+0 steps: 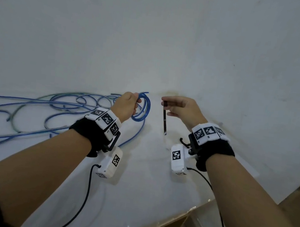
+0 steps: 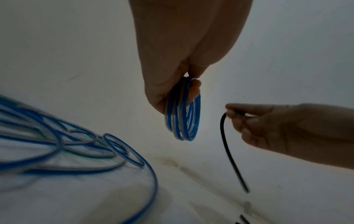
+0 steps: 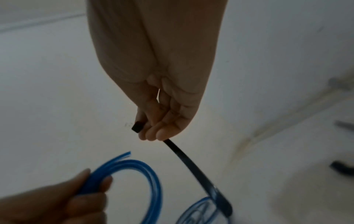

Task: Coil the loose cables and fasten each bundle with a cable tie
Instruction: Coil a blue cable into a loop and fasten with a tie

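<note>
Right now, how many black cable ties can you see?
1 for sure: the black cable tie hangs from the right hand, beside the blue coil gripped by the left hand. Dark blurred pieces on the table in the wrist views may be more.

Blue cable coil (image 1: 143, 108) upright, several loops, tail trailing onto table; black cable tie (image 1: 164, 119) hanging straight beside it, unfastened

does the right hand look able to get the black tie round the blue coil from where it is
Probably yes. The right hand pinches the cable tie by its head, tail hanging free, beside the blue coil that the left hand holds up; nothing lies between them.
</note>
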The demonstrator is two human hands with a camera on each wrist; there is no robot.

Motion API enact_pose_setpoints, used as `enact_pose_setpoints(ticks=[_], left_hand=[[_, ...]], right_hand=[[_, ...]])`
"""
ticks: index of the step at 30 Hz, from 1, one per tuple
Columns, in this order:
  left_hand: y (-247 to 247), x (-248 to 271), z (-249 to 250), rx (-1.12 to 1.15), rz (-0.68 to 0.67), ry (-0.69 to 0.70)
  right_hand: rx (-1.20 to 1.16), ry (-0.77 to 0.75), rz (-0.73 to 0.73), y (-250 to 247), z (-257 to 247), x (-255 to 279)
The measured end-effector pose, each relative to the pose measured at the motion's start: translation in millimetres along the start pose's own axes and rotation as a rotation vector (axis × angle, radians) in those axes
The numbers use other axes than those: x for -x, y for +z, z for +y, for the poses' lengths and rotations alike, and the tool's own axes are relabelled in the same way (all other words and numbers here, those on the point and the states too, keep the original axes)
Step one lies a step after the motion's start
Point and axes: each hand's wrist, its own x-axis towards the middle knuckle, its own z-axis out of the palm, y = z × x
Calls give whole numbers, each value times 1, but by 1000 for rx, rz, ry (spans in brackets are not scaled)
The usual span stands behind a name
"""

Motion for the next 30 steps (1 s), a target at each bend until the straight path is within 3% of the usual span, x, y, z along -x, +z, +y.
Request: enact_pose_setpoints(ticks=[7,10,17,22,30], left_hand=[[-56,19,-5,-343,-175,146],[-83,30,-8,-391,-205,177],[-145,41,-9,-446,28,171],[-180,44,-12,-476,203,130],[-201,49,-20,-359,287,90]], right_hand=[[-360,11,-242,67,-26,-5],[-400,0,-239,97,-34,-9],[-182,-90,-124,164,-45,-16],[-356,-63,-138,195,-50,-11],[-691,37,-320,230,-49,-5]])
